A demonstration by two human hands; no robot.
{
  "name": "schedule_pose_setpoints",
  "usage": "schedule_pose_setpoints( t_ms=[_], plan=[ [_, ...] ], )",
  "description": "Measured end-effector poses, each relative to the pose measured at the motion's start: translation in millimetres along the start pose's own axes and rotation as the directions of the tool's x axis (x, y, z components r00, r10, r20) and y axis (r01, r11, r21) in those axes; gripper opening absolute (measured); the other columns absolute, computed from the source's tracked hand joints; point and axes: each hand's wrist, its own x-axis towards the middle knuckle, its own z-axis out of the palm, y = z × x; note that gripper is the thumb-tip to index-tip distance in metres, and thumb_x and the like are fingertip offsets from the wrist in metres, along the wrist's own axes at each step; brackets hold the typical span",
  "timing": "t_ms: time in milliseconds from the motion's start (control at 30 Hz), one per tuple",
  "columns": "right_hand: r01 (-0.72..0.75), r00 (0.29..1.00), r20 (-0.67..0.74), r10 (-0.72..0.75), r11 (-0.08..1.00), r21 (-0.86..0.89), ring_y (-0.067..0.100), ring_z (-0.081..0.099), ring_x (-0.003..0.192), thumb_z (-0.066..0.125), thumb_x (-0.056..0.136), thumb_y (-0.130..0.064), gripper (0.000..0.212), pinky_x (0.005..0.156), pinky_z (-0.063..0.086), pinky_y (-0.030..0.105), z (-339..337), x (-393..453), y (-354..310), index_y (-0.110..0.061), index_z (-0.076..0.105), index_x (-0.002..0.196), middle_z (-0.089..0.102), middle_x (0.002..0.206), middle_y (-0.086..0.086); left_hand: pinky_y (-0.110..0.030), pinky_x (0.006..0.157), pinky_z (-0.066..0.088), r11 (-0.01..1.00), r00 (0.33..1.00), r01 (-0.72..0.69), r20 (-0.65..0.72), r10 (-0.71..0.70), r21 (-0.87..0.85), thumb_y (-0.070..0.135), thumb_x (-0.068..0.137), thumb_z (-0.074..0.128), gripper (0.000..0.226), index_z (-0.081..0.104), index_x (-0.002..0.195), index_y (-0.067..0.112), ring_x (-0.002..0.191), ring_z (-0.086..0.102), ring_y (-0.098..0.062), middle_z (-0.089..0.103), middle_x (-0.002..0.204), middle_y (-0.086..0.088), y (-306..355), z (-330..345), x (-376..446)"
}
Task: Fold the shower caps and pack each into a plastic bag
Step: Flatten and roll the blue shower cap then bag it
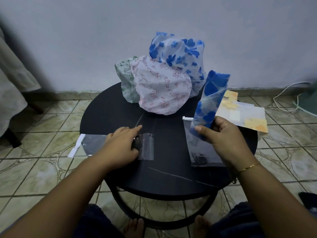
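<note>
My right hand (223, 134) grips the lower end of a folded blue-flowered shower cap (211, 100), held upright as a narrow strip above a clear plastic bag (204, 152) lying on the round dark table (168, 179). My left hand (122, 145) rests on another clear plastic bag (96, 145) at the table's left edge, index finger stretched forward. At the back of the table stands a heap of unfolded caps: a pink-flowered one (161, 88) in front, a green-patterned one (126, 78) behind it to the left, a blue-flowered one (180, 52) on top.
Packed bags with yellow-patterned caps (247, 114) lie at the table's right edge. A white cable (284, 98) trails on the tiled floor at right. Pale cloth hangs at far left. The wall is close behind the table. My knees and feet sit under its front.
</note>
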Motion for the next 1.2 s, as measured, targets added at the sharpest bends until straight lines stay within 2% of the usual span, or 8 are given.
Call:
schedule_pose_setpoints(
  t_ms=[167, 333, 500, 633, 767, 867, 1000, 1200],
  plan=[
    [0.008, 1.000, -0.018, -0.007, 0.999, 0.045, 0.005, 0.066, 0.083, 0.065, 0.081, -0.005, 0.022, 0.078, 0.056, 0.021, -3.4, -1.4, -8.4, -0.024, 0.062, 0.092, 0.069, 0.092, -0.006, -0.033, 0.094, 0.032, 0.998, 0.975, -0.062, -0.214, 0.056, -0.022, 0.017, 0.082, 0.061, 0.070, 0.032, 0.144, 0.033, 0.120, 0.043, -0.018, 0.049, 0.118, 0.005, -2.7, -3.9, 0.0],
    [0.005, 1.000, 0.009, -0.006, 0.999, 0.047, 0.008, 0.067, 0.088, 0.066, 0.082, -0.004, 0.024, 0.081, 0.056, 0.024, 4.2, -4.6, -8.8, -0.024, 0.062, 0.094, 0.070, 0.095, -0.004, -0.026, 0.073, 0.027, 0.953, 0.763, -0.302, -0.591, 0.262, 0.032, 0.019, 0.080, 0.060, 0.019, 0.069, 0.095, 0.026, 0.083, 0.054, -0.006, 0.061, 0.084, 0.011, -2.1, -9.7, -7.7],
    [0.003, 0.998, 0.064, -0.001, 0.999, -0.035, 0.006, 0.065, 0.089, 0.068, 0.081, -0.003, 0.030, 0.088, 0.052, 0.026, 25.8, -12.0, -7.0, -0.029, 0.059, 0.091, 0.068, 0.095, -0.008, -0.035, 0.059, 0.046, 0.879, 0.637, -0.449, -0.633, 0.440, 0.159, 0.016, 0.081, 0.056, 0.015, 0.065, 0.070, 0.011, 0.067, 0.057, -0.022, 0.061, 0.077, -0.002, -0.1, -0.9, -18.6],
    [0.029, 0.998, 0.066, -0.019, 0.987, -0.158, -0.009, 0.059, 0.068, 0.072, 0.078, -0.009, 0.026, 0.066, 0.045, 0.006, 38.1, -18.5, 0.1, -0.021, 0.060, 0.098, 0.061, 0.080, -0.014, -0.031, 0.059, 0.046, 0.865, 0.735, -0.472, -0.466, 0.492, 0.170, 0.016, 0.077, 0.056, 0.007, 0.061, 0.072, 0.016, 0.070, 0.057, -0.020, 0.062, 0.080, -0.001, -10.4, 15.5, -27.4],
    [0.011, 0.994, 0.104, 0.018, 0.964, -0.267, 0.006, 0.062, 0.075, 0.067, 0.077, -0.006, 0.025, 0.058, 0.042, 0.002, 45.2, -24.0, 9.2, -0.007, 0.063, 0.102, 0.066, 0.083, -0.002, -0.033, 0.066, 0.052, 0.916, 0.886, -0.396, -0.289, 0.362, -0.068, 0.035, 0.076, 0.050, 0.012, 0.054, 0.083, 0.026, 0.084, 0.058, -0.011, 0.059, 0.090, 0.012, -24.0, 18.3, -42.7],
    [0.051, 0.979, 0.201, 0.002, 0.965, -0.258, 0.016, 0.064, 0.091, 0.058, 0.076, 0.003, 0.025, 0.069, 0.044, 0.005, 51.4, -29.0, 12.8, -0.004, 0.066, 0.098, 0.070, 0.097, 0.013, -0.028, 0.076, 0.046, 0.892, 0.896, -0.412, -0.258, 0.361, -0.185, 0.044, 0.080, 0.045, 0.020, 0.053, 0.087, 0.028, 0.089, 0.054, -0.004, 0.056, 0.092, 0.014, -28.2, 17.0, -51.8],
    [0.156, 0.951, 0.289, -0.112, 0.979, -0.135, -0.006, 0.062, 0.085, 0.058, 0.075, 0.015, 0.033, 0.075, 0.040, 0.002, 60.7, -38.7, 6.2, -0.017, 0.063, 0.082, 0.067, 0.091, -0.003, -0.028, 0.072, 0.047, 0.904, 0.910, -0.362, -0.299, 0.289, -0.228, 0.055, 0.087, 0.039, 0.027, 0.051, 0.081, 0.032, 0.082, 0.053, -0.002, 0.056, 0.084, 0.015, -28.1, 20.5, -52.9],
    [0.188, 0.951, 0.256, -0.171, 0.981, -0.041, -0.005, 0.062, 0.076, 0.068, 0.072, 0.001, 0.016, 0.071, 0.044, 0.007, 69.5, -42.4, 16.2, 0.008, 0.063, 0.086, 0.066, 0.081, -0.004, -0.027, 0.068, 0.045, 0.886, 0.925, -0.318, -0.315, 0.213, -0.336, 0.060, 0.082, 0.041, 0.034, 0.055, 0.076, 0.030, 0.076, 0.053, -0.004, 0.056, 0.075, 0.013, -21.1, 20.1, -52.5]
  ],
)
